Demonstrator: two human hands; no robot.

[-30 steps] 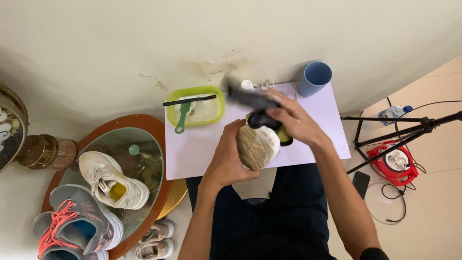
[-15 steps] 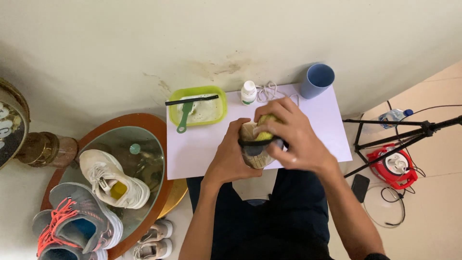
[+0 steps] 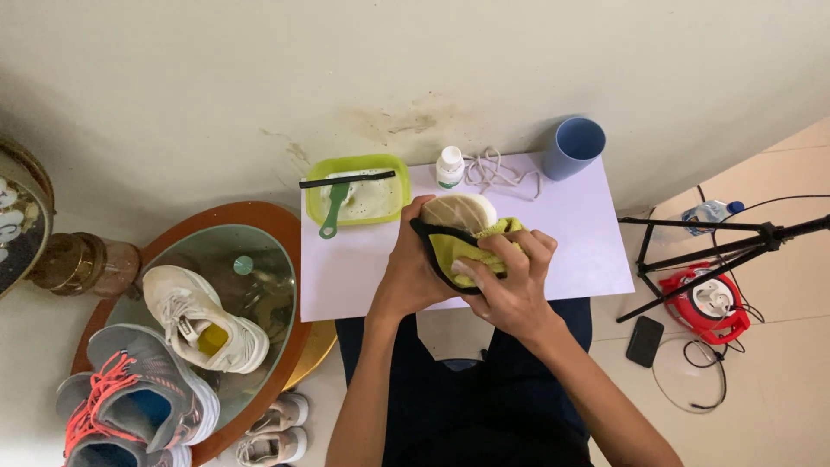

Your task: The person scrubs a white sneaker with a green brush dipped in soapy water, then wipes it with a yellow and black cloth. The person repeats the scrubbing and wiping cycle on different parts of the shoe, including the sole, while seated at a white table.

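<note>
Since the frame a second ago the dark brush has gone from the right hand (image 3: 510, 290), which now presses a yellow-green cloth (image 3: 467, 251) over the shoe (image 3: 458, 212) instead of reaching out above it. Half a second ago that hand already lay across the shoe; now the cloth is spread wider and the pale toe shows clear beyond it.

Held above the white sheet (image 3: 571, 233) on the worktop, just over the person's lap, the shoe points its toe toward the wall. Its dark collar edge curves under the cloth. On the near side the left hand (image 3: 411, 272) cups it, fingers closed around its side and heel part. On top the right hand's fingers are curled shut, pinching the cloth against the upper.

By the look of it the shoe is light and fairly soft in the upper, stiffer at the sole, so a grip round the sole and heel should steady it best; squeezing the upper would likely dent it. If the cloth is damp, which cannot be told, the surface could be slippery. The cloth itself is limp and bunches easily.

Beyond the shoe stand a green tub (image 3: 356, 190) with a green brush (image 3: 333, 207) and a black comb-like strip across it, a small white bottle (image 3: 449, 166), a loose white lace (image 3: 497, 173) and a blue cup (image 3: 575, 147). To the left, sneakers rest on a round glass table (image 3: 259, 259)
</note>
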